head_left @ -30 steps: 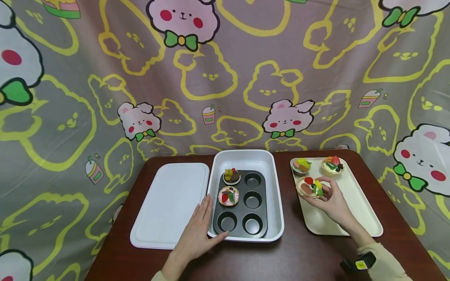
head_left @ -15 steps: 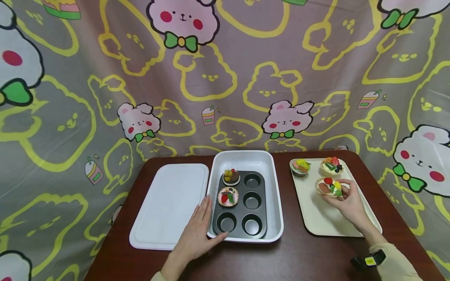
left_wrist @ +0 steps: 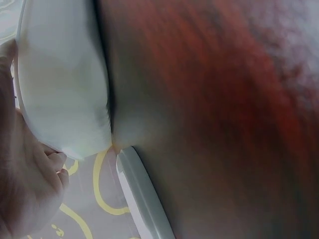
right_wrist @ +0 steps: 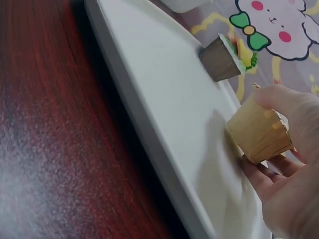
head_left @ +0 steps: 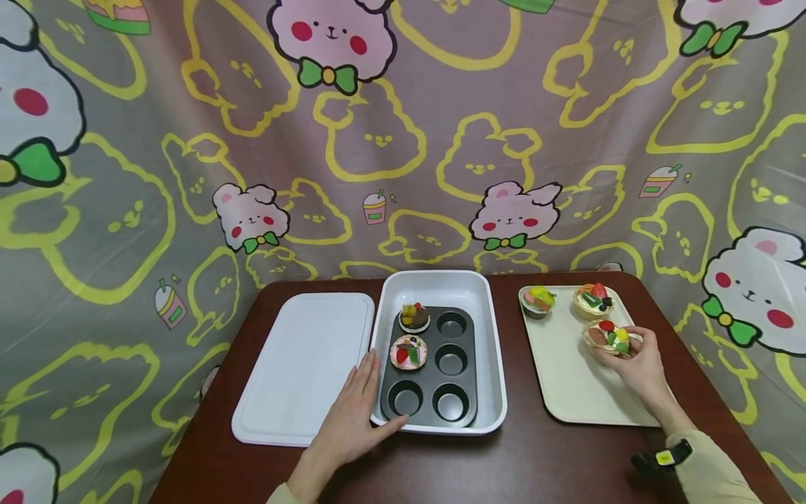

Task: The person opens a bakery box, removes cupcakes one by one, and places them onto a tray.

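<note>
My right hand (head_left: pixel 644 367) holds a toy fruit tart (head_left: pixel 606 338) over the cream tray (head_left: pixel 585 395), thumb and fingers around its yellowish cup (right_wrist: pixel 259 130). A dark-cupped toy cupcake (head_left: pixel 538 301) and another fruit tart (head_left: pixel 593 301) stand at the tray's far end. My left hand (head_left: pixel 352 420) rests with straight fingers along the near left rim of a white pan (head_left: pixel 497 350). Inside the pan lies a dark muffin tin (head_left: pixel 431 381). A chocolate-topped cupcake (head_left: pixel 414 317) sits in its far left cup, with a pink-topped tart (head_left: pixel 409 353) in the cup nearer me.
A flat white lid (head_left: pixel 308 364) lies left of the pan, close beside it. The dark wooden table (head_left: pixel 453 469) shows between pan and tray and along the front. A patterned cloth (head_left: pixel 403 154) hangs right behind the table.
My right hand has carried the fruit tart rightward, from the tray's left edge to over its middle, near the other tart. The left hand has stayed on the pan's rim.
</note>
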A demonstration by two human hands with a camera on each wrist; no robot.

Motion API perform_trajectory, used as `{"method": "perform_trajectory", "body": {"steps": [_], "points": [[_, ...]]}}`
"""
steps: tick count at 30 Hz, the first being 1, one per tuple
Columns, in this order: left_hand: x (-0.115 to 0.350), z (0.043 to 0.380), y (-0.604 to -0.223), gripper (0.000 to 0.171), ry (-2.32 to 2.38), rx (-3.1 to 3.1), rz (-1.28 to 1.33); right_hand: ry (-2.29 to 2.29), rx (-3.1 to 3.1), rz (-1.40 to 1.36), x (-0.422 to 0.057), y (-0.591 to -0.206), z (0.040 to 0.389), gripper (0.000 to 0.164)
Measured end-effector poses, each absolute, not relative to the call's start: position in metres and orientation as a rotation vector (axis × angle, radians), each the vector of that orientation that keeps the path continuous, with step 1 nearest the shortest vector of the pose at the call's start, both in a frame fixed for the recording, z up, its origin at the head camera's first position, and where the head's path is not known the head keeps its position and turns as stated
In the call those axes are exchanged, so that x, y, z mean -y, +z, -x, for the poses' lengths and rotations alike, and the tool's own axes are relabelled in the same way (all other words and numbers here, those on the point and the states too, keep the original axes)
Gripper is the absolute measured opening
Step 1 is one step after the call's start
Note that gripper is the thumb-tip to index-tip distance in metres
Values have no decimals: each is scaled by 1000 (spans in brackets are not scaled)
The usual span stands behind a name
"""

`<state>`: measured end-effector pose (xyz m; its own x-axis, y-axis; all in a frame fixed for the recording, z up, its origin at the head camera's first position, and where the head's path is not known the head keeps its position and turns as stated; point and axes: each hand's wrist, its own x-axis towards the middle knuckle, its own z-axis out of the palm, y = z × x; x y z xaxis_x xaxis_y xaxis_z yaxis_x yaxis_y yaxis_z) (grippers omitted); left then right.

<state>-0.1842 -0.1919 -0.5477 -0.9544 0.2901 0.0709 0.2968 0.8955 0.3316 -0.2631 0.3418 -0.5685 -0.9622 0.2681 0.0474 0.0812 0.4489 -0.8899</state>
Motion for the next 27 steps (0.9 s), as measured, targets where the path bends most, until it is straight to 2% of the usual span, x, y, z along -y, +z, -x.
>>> {"method": "perform_trajectory", "body": {"steps": [6,18,27], "points": [[192,185,-548,122,-551,3046,470,1506,2561,352,-341,-571,266,80],[192,184,-547,122,-579,3056,467,1477,2621,333,-345,-568,265,80],[192,184,-547,121,-577,3055,473,1228,2825,279,-354,-567,264,95]]}}
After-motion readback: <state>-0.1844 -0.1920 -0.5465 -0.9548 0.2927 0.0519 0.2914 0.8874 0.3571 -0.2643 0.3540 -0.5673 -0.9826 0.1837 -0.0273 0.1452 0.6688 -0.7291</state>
